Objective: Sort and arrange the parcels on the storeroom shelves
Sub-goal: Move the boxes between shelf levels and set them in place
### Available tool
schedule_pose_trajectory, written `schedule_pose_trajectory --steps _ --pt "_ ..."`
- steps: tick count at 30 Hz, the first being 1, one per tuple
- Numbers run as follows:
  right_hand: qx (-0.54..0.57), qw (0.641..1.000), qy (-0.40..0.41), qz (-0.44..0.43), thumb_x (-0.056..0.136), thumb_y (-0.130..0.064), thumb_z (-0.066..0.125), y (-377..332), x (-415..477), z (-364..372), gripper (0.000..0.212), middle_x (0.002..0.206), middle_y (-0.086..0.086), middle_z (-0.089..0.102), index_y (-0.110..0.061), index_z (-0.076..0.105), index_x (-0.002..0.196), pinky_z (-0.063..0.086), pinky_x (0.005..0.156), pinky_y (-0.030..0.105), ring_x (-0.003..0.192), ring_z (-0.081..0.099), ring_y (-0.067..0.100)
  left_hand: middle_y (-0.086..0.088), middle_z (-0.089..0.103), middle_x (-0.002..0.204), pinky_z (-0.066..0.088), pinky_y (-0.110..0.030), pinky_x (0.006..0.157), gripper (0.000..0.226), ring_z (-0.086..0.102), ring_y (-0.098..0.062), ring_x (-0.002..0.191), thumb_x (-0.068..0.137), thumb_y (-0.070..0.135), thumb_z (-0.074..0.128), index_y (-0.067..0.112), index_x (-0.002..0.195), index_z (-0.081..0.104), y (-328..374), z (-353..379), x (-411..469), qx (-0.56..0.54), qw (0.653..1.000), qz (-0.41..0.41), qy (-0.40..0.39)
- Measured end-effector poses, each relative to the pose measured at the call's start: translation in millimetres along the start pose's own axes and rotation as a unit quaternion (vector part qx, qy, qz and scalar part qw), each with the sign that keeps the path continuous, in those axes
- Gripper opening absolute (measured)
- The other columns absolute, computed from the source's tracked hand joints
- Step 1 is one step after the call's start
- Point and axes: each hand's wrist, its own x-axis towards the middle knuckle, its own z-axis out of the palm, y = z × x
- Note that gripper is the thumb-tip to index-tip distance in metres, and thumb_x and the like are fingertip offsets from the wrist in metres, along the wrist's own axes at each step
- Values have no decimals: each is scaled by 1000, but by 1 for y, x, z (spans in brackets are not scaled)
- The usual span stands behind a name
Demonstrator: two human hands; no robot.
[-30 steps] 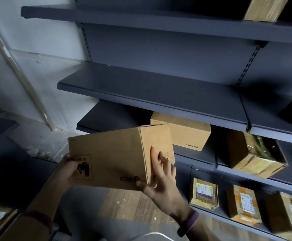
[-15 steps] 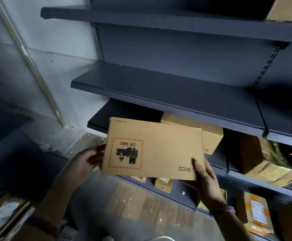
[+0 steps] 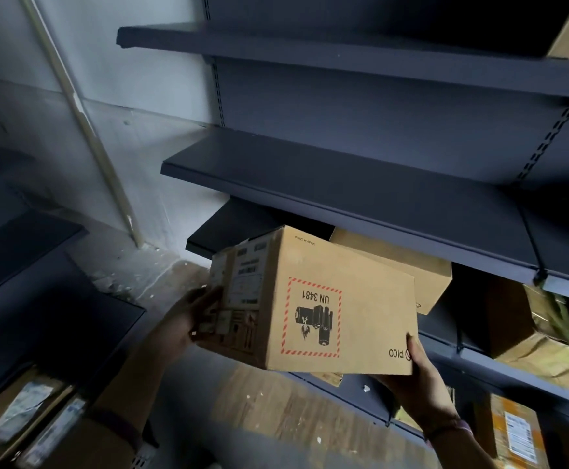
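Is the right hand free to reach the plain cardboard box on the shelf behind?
Probably not: the right hand grips the PICO box, which blocks the shelf box.

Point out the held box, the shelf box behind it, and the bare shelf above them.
held box [image 3: 374,299]: head view, front face right of the label.
shelf box [image 3: 428,286]: head view, its front face.
bare shelf [image 3: 344,170]: head view, its top surface.

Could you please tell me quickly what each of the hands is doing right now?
Left hand: grips the labelled end of the cardboard box.
Right hand: holds the same box at its lower right corner, thumb on the printed face.
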Motion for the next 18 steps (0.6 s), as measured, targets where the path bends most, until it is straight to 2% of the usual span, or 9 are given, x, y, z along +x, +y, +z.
schedule_pose_trajectory --steps 2,5,8,10,12,13,15,18 --pt "-92 996 -11 -16 101 -33 39 -2 5 0 42 130 17 62 -20 47 140 44 97 66 119 59 39 -7 74 94 56 -38 58 79 73 -28 80 49 68 82 26 110 54 -8 -5 2 -53 998 -5 20" --pt "-265 962 47 -50 106 -24 34 5 18 9 36 105 17 68 -12 49 136 52 85 48 94 65 31 -8 72 104 58 -44 64 59 72 -32 88 50 64 86 37 93 57 -10 -6 5 -79 996 19 33" --pt "-314 944 78 -67 107 -26 28 20 25 29 38 112 16 63 -9 43 138 55 67 31 90 62 25 2 70 112 58 -47 71 58 72 -26 95 57 58 86 47 106 57 -4 3 -4 -57 997 49 20" --pt "-299 951 59 -54 105 -42 28 26 22 44 46 121 17 64 -15 51 134 53 70 27 97 65 24 15 70 110 59 -31 68 57 71 -9 95 59 62 81 52 109 57 0 18 -13 21 997 79 10" --pt "-266 964 2 -25 100 -55 30 26 14 63 54 116 19 69 -21 66 118 56 81 38 100 70 30 18 72 103 55 -14 60 51 70 -1 87 60 56 81 47 106 63 1 40 -17 48 991 118 30" --pt "-243 970 -18 -17 97 -59 30 25 10 71 55 116 18 70 -26 70 114 55 88 45 104 69 32 14 74 100 55 -15 60 46 71 -4 86 61 48 82 42 103 66 0 52 -19 32 990 128 43" --pt "-208 977 -36 6 90 -70 30 22 5 84 63 121 13 69 -30 67 120 49 98 56 112 65 34 7 75 98 59 -27 69 39 72 -12 88 66 35 81 35 103 67 -3 66 -21 11 989 134 68" --pt "-215 974 -73 25 89 -75 30 21 3 92 63 124 8 68 -37 59 130 50 92 62 113 66 32 7 75 99 57 -41 84 40 72 -13 92 70 32 81 32 107 66 -9 69 -20 17 989 119 87"
